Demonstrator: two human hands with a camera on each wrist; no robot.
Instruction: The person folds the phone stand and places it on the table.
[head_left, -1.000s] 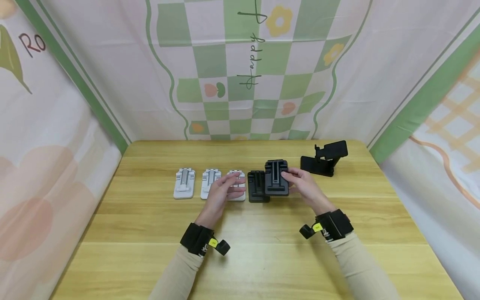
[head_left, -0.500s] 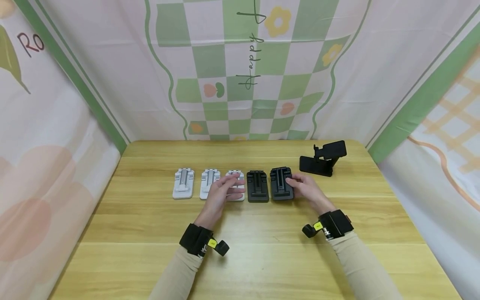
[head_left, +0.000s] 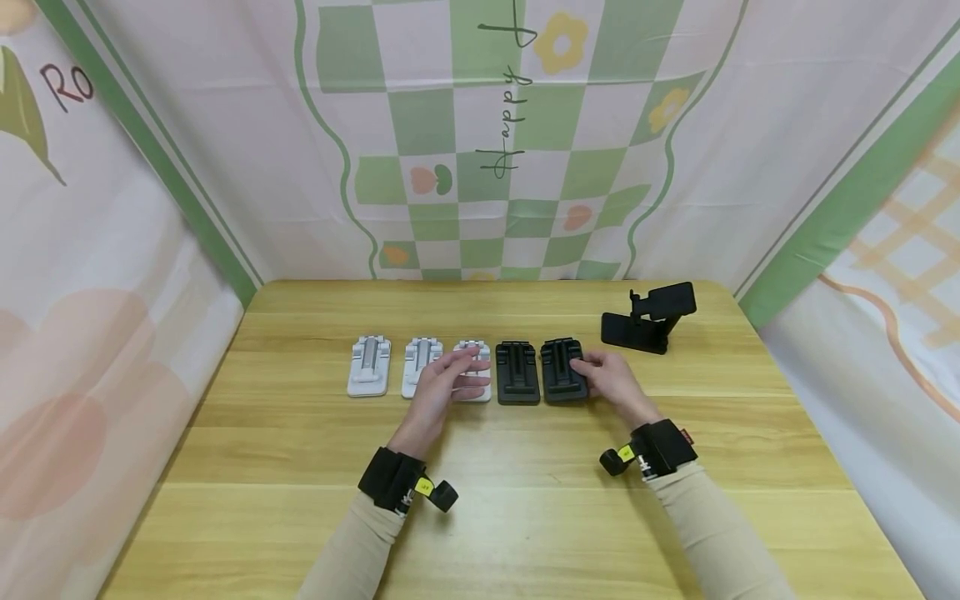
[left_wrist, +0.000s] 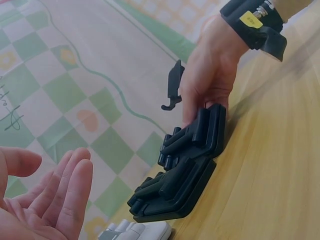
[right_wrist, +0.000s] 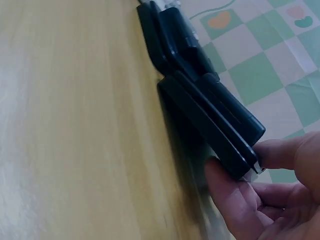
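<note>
My right hand [head_left: 611, 383] pinches the right edge of a folded black phone stand [head_left: 564, 373] between thumb and fingers. In the right wrist view this stand [right_wrist: 210, 125] tilts, its held edge raised off the wood and its far edge low beside a second black phone stand [head_left: 517, 375]. That second stand lies flat on the table. My left hand [head_left: 441, 387] hovers with relaxed fingers over a white phone stand [head_left: 482, 385], partly hiding it; in the left wrist view the left palm [left_wrist: 40, 210] holds nothing.
Two more folded white phone stands, an outer one [head_left: 368, 367] and an inner one [head_left: 416, 367], continue the row leftward. An unfolded black phone stand [head_left: 637, 332] stands at the back right of the wooden table [head_left: 525, 517]. A patterned curtain [head_left: 480, 208] hangs behind the table.
The right hand has brought the black phone stand rightward and down, from overlapping the second black stand to beside it. The left hand has stayed in place.
</note>
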